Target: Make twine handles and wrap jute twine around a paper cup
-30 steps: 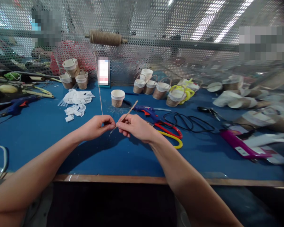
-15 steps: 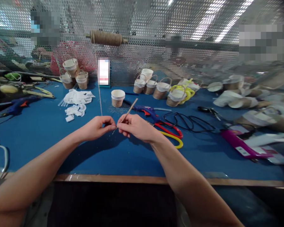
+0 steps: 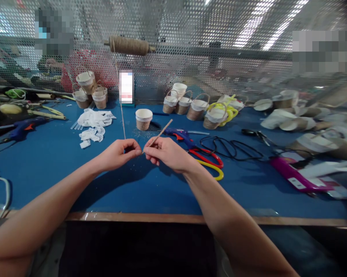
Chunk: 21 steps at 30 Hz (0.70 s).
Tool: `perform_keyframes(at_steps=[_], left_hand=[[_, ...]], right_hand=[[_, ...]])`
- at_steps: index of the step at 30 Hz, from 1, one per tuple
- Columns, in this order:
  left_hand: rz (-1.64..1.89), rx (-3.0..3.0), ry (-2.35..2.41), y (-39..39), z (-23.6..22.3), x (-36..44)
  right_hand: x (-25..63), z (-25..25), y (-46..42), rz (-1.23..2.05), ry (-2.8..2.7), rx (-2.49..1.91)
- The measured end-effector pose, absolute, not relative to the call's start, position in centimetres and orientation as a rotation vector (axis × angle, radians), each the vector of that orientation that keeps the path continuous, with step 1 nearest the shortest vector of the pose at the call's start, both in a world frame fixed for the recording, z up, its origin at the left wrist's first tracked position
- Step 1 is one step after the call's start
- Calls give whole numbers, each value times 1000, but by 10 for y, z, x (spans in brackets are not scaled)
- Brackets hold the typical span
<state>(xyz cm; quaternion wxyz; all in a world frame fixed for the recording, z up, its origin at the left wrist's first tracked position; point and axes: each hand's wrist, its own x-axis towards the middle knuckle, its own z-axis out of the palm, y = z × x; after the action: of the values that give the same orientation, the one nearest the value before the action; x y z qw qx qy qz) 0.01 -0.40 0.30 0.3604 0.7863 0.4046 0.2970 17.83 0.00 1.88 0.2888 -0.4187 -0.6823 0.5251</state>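
Observation:
Over the middle of the blue table, my left hand pinches a thin strand of twine that runs down from a spool on the mesh panel. My right hand holds a slim brown stick, slanting up to the right. Both hands' fingertips nearly touch at the stick's lower end, where the twine seems to meet it; the fingers partly hide that spot. Just beyond them stands a small pot wrapped in brown cord with a white lace rim.
Right of my hands lie a blue glue gun, scissors with red and yellow handles and a purple power strip. Several handled pots stand behind. White lace lies left. Another person's hand shows behind the mesh.
The stick has turned slightly, its upper end shifting right. Both hands have risen a little and stay close together.

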Motion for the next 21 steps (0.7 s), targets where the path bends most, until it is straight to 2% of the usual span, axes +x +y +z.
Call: perform_keyframes(at_steps=[21], left_hand=[[693,2076,1037,-3,5,-1]], right_hand=[[178,11,3,1397,-1871,-1074]])
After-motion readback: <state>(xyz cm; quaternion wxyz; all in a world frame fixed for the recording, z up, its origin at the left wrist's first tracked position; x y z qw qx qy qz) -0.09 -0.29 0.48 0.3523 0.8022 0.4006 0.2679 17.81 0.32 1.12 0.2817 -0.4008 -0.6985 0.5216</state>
